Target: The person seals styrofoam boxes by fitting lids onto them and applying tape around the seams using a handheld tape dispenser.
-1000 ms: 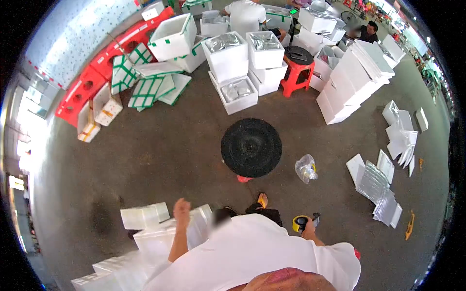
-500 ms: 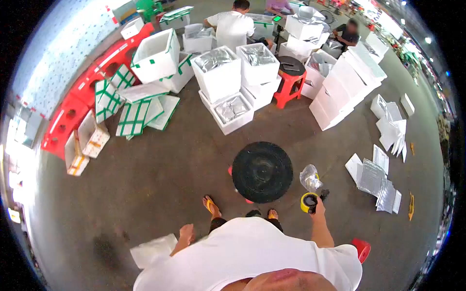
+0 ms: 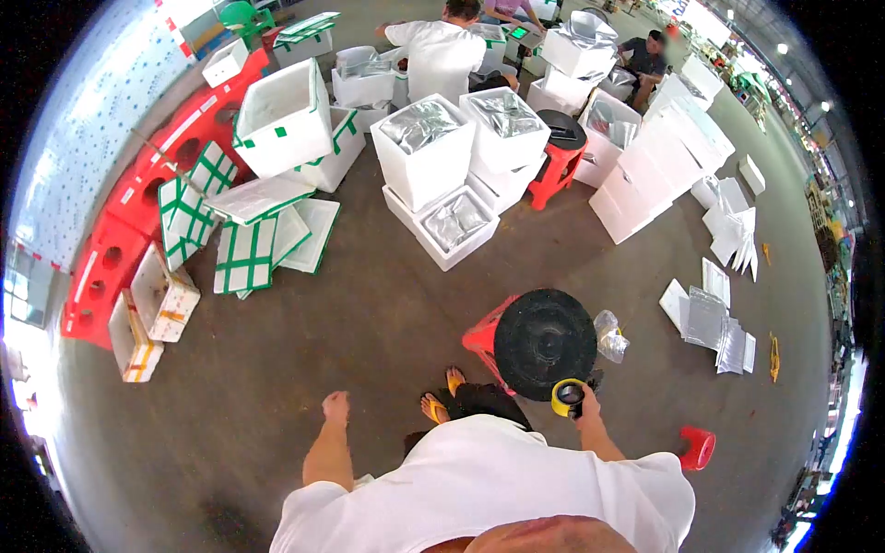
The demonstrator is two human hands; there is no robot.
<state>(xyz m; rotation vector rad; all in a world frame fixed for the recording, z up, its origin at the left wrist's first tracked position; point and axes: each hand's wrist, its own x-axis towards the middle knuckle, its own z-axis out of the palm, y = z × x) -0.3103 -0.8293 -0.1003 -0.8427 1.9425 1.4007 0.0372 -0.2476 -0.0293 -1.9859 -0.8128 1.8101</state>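
My right hand (image 3: 589, 408) is wrapped round a tape dispenser with a yellow-edged roll (image 3: 560, 398), held over the near edge of a round black-topped stool (image 3: 546, 343). The stool's red legs (image 3: 484, 337) show on its left side. My left hand (image 3: 336, 406) hangs over the floor at my left, fingers curled in, with nothing visible in it. A crumpled clear plastic bag (image 3: 609, 337) lies just right of the stool top.
White foam boxes (image 3: 420, 161) with silver liners are stacked ahead. Green-taped foam lids (image 3: 244, 253) lie at left, by red barriers (image 3: 101, 267). A red stool (image 3: 558, 166) stands beyond; a red bucket-like object (image 3: 698, 448) is at right. Several people sit at the back.
My body has turned and stepped left, and the black-topped stool now appears farther right and nearer. My left hand has swung forward. The white sheet-like thing beside it is mostly out of sight.
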